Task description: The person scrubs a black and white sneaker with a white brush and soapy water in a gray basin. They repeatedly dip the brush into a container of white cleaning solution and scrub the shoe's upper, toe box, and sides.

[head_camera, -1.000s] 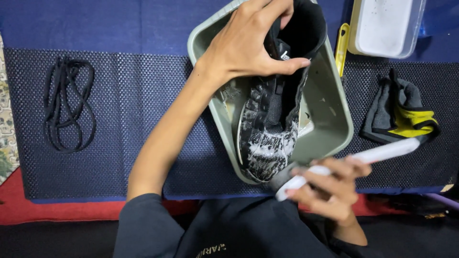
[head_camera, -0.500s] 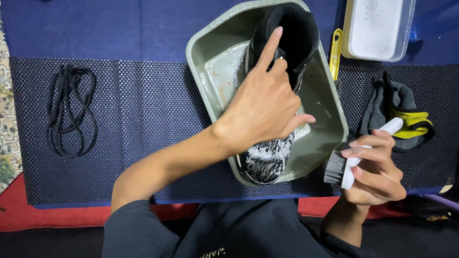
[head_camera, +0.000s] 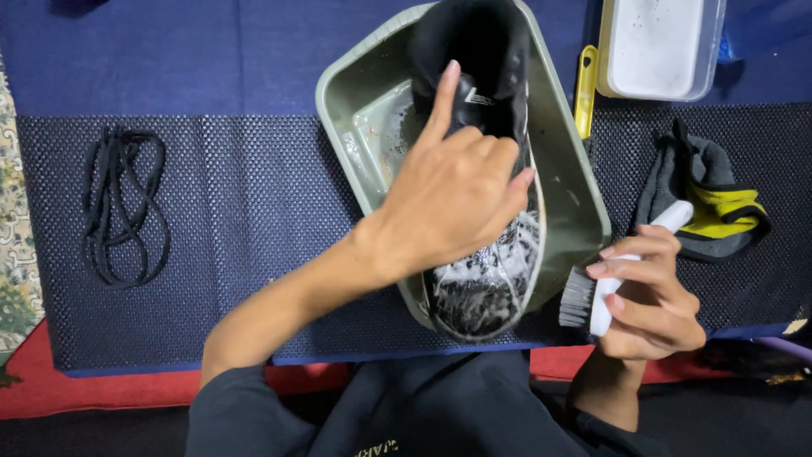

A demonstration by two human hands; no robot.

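A black shoe (head_camera: 486, 279) covered in white foam lies in a grey-green plastic basin (head_camera: 364, 110), its toe toward me. My left hand (head_camera: 452, 190) rests on top of the shoe and grips it, index finger stretched up along it. My right hand (head_camera: 647, 296) holds a white-handled brush (head_camera: 592, 292) upright just right of the basin's near corner, its dark bristles facing the shoe but a little apart from it.
Black shoelaces (head_camera: 123, 207) lie coiled on the dark mesh mat (head_camera: 245, 220) at left. A grey-and-yellow cloth (head_camera: 710, 203) sits at right, a white rectangular container (head_camera: 660, 46) at top right, a yellow handle (head_camera: 585, 89) beside it. Blue cloth covers the far side.
My left hand slid from the shoe's heel down onto its middle. My right hand turned the brush from lying sideways to upright, bristles toward the shoe, and moved it closer to the basin.
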